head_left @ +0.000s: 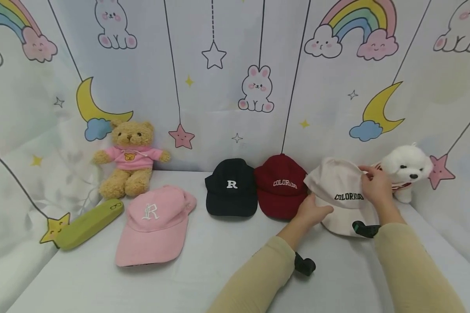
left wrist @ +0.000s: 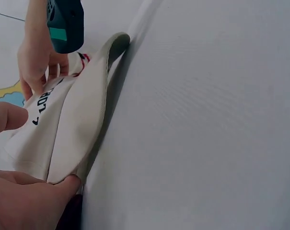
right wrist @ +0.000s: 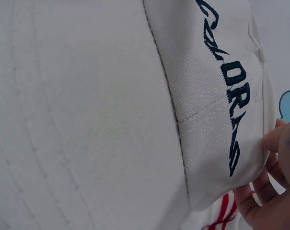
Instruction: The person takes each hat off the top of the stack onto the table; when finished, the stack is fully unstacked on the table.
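A white baseball cap (head_left: 341,196) with dark COLORADO lettering stands at the right of the white surface, leaning back, its brim (left wrist: 82,115) low at the front. My left hand (head_left: 311,212) holds its left edge, with the thumb across the front and the fingers partly hidden behind. Opposite, my right hand (head_left: 377,188) grips the crown's right side; the right wrist view shows the thumb in front and fingers (right wrist: 264,189) behind the fabric. A dark red COLORADO cap (head_left: 280,187) stands just left of my left hand.
A black cap (head_left: 231,191) stands beside the red one. Farther left lie a pink cap (head_left: 156,226) and a green elongated pillow (head_left: 90,225), with a teddy bear (head_left: 133,152) behind. A white plush dog (head_left: 405,167) sits right of my right hand. A printed curtain (head_left: 219,100) hangs behind.
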`<control>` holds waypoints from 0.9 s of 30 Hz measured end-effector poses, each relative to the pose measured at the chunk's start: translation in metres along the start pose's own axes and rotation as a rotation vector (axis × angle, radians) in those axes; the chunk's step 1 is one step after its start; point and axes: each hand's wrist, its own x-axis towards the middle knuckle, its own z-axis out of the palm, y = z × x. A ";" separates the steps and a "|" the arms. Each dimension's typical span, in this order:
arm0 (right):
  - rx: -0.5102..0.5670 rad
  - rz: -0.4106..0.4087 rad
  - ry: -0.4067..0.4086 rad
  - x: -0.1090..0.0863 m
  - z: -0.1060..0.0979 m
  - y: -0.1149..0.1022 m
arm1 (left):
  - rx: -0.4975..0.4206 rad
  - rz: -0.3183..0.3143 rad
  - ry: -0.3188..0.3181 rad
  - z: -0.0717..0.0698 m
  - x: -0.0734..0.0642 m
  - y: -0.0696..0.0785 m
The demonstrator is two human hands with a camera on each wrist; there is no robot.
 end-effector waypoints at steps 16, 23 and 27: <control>0.031 0.013 -0.076 -0.005 0.011 -0.009 | -0.085 -0.047 0.016 -0.007 0.000 -0.002; 0.061 -0.039 -0.057 -0.013 0.006 -0.019 | -0.140 0.053 0.034 -0.017 -0.001 -0.005; 0.049 -0.100 -0.057 -0.022 0.003 -0.020 | -0.170 0.088 0.030 -0.025 -0.003 -0.005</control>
